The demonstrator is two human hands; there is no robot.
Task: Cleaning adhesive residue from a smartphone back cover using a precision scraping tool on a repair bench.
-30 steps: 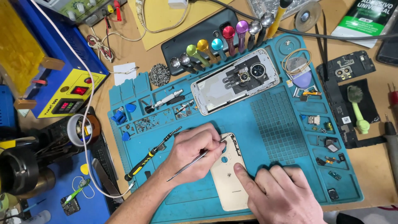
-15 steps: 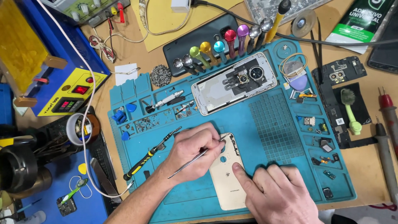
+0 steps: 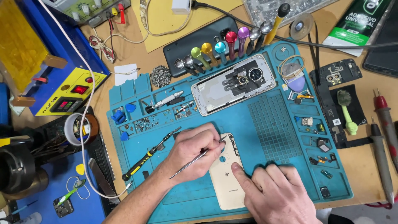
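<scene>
A wooden table (image 3: 373, 166) carries a teal repair mat (image 3: 269, 124), and this mat is the landmark for everything here. At the near edge of the mat, about in the middle, lies a cream phone back cover (image 3: 226, 178) with its outer side up. The left hand (image 3: 192, 155) has its grip pinched around thin metal tweezers (image 3: 195, 159), and the tips meet the upper edge of the cover, close to its round opening. The right hand (image 3: 277, 195) lies flat on the near side of the mat; its fingers are spread and one fingertip presses the cover down.

On the far half of the mat rests an opened white phone frame (image 3: 234, 85) with the camera parts showing. A black and yellow screwdriver (image 3: 151, 153) lies on the left part of the mat, just beside the left hand. Behind the far edge of the mat stands a row of coloured screwdrivers (image 3: 219, 49).

The risk seems to be a slip: if the tweezers slide, they may scratch the cover, and too much pressure from the finger could bend it. Small loose parts on the mat could also be pushed away by the wrist.
</scene>
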